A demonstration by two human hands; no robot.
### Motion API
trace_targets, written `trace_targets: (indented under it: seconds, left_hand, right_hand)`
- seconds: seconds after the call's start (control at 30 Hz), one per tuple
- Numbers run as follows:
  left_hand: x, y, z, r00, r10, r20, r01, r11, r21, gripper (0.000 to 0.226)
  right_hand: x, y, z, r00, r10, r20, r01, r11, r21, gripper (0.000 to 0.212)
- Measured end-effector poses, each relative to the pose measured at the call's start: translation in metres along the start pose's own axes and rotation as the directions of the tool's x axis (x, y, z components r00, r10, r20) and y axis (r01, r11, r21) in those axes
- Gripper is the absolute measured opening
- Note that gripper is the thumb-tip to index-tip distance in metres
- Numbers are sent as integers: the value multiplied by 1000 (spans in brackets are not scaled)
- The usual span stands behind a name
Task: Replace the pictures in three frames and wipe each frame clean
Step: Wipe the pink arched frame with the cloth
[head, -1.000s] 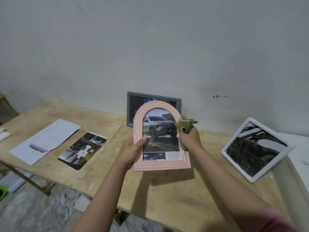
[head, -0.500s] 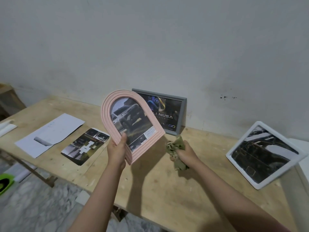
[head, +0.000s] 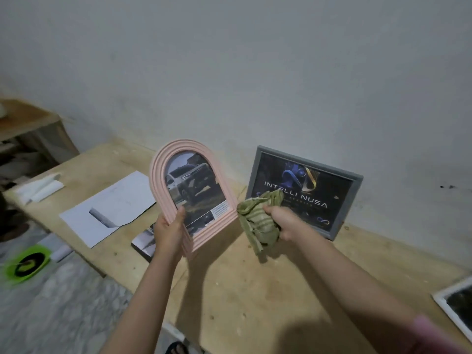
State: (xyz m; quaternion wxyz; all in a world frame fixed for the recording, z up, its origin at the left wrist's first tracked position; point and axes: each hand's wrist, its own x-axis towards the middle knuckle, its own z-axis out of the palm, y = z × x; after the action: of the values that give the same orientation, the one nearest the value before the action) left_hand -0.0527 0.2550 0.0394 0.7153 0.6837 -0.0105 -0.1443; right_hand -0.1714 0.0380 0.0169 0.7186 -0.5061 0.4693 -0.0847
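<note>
The right hand [head: 283,223], gripping the cloth [head: 258,221], has come off the pink frame [head: 190,198], which the left hand [head: 169,229] holds tilted left of the grey frame [head: 304,191], so wiping looks finished.

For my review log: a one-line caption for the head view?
Left hand holds a pink arched frame while right hand grips a green cloth beside it.

Left hand [head: 169,232]: gripped the pink arched frame [head: 190,192] by its lower edge, tilted, above the counter [head: 255,290].
Right hand [head: 286,223]: clutched a green cloth [head: 258,221], just right of that frame.
Grey frame [head: 305,191]: stood behind the cloth.
</note>
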Motion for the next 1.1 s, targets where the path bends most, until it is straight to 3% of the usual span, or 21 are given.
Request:
trace_targets:
  seconds: [0.1, 0.2, 0.3, 0.4, 0.47, 0.53, 0.6, 0.77, 0.97, 1.0, 1.03, 1.1]
  left_hand:
    - [54, 10, -14, 1000, -10, -1, 10, 999, 30, 28]
    - [114, 20, -28, 998, -62, 27, 60, 997, 53, 33]
    - [165, 20, -40, 993, -98, 63, 92, 992, 86, 33]
    - [201, 20, -43, 989, -119, 92, 111, 990, 82, 34]
    - [218, 18, -42, 986, -128, 108, 120, 990, 75, 32]
    - [235, 12, -44, 980, -147, 134, 138, 988, 76, 31]
    - [244, 7, -46, 972, -170, 162, 160, 984, 75, 27]
    - [265, -7, -50, 940, -237, 245, 215, 970, 115, 26]
    - [269, -14, -53, 913, -279, 297, 246, 958, 144, 31]
    - [269, -13, -53, 908, -282, 310, 250, 958, 139, 31]
    - [269, -14, -52, 902, -282, 326, 250, 959, 135, 30]
    - [263, -11, -46, 886, -283, 367, 263, 959, 105, 25]
  right_hand:
    - [35, -29, 50, 990, -126, -70, 118, 987, -108, 32]
    - [78, -62, 100, 937, -304, -172, 231, 909, -346, 29]
    - [113, -82, 134, 866, -469, -174, 300, 765, -570, 24]
    - [153, -75, 150, 818, -572, -51, 325, 535, -779, 32]
    - [176, -59, 157, 864, -499, 61, 238, 298, -924, 38]
    - [196, -38, 160, 957, -262, 120, 151, 101, -983, 56]
    - [207, -20, 161, 987, -106, 123, 127, 35, -991, 75]
    - [217, -4, 163, 986, -149, 70, 83, 77, -994, 80]
    - [214, -16, 163, 995, -48, 83, 89, 145, -985, 92]
    - [208, -23, 161, 994, -37, 107, 113, 207, -972, 89]
    - [202, -30, 161, 990, -58, 127, 139, 339, -930, 84]
    - [180, -42, 161, 978, -192, 78, 195, 723, -663, 68]
